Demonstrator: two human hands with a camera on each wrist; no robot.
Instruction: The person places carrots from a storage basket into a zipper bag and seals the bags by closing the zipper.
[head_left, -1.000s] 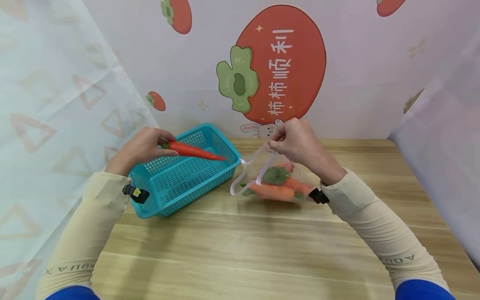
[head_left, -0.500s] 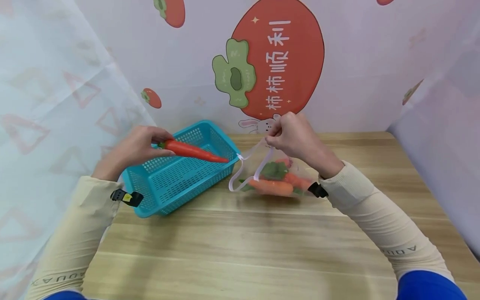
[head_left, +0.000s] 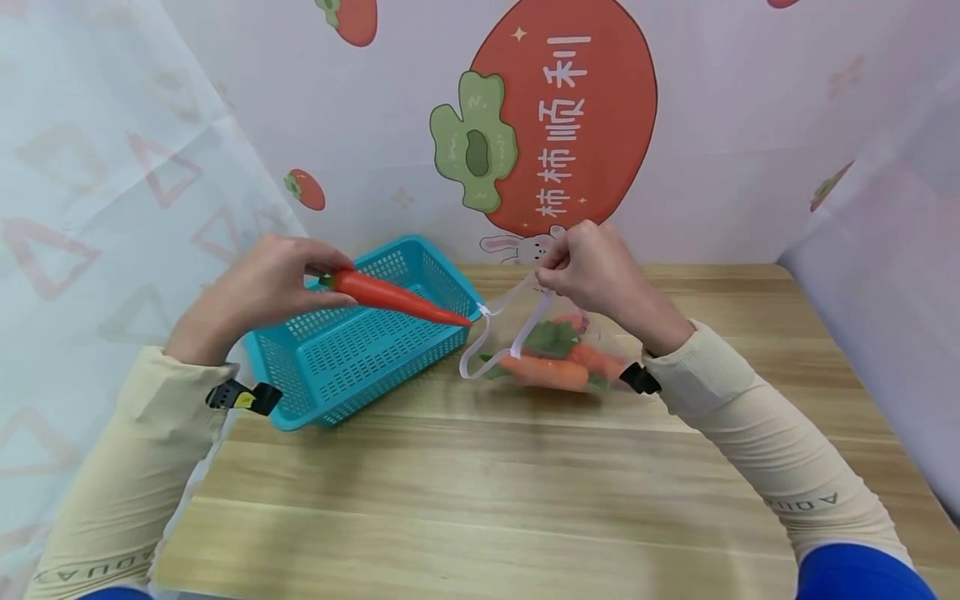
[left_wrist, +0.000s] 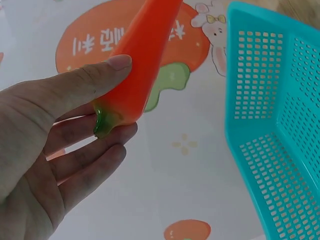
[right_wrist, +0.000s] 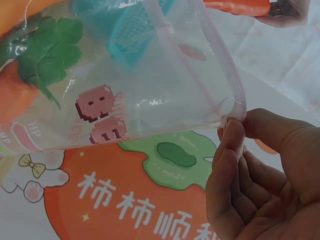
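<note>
My left hand point(head_left: 258, 287) pinches a red chili pepper point(head_left: 401, 300) by its green-stemmed end, thumb on one side and fingers on the other. The pepper hangs over the basket, its thin tip pointing right, close to the mouth of a clear zip bag point(head_left: 517, 333). My right hand point(head_left: 600, 279) pinches the upper edge of that bag near its zip corner and keeps the mouth spread. In the bag lie a carrot point(head_left: 551, 373) and other orange and red pieces with green leaves, partly blurred by the plastic. Pink pixel figures point(right_wrist: 102, 110) are printed on the bag.
A turquoise perforated basket point(head_left: 405, 379) stands left of the bag on the wood-grain table point(head_left: 480, 492); its visible floor shows no items. A white printed cloth wall point(head_left: 375, 142) rises behind, with more cloth at both sides.
My left hand has brought the pepper slightly right, its tip now nearer the bag's mouth. My right hand keeps its hold on the bag's edge. The head view has shifted a little.
</note>
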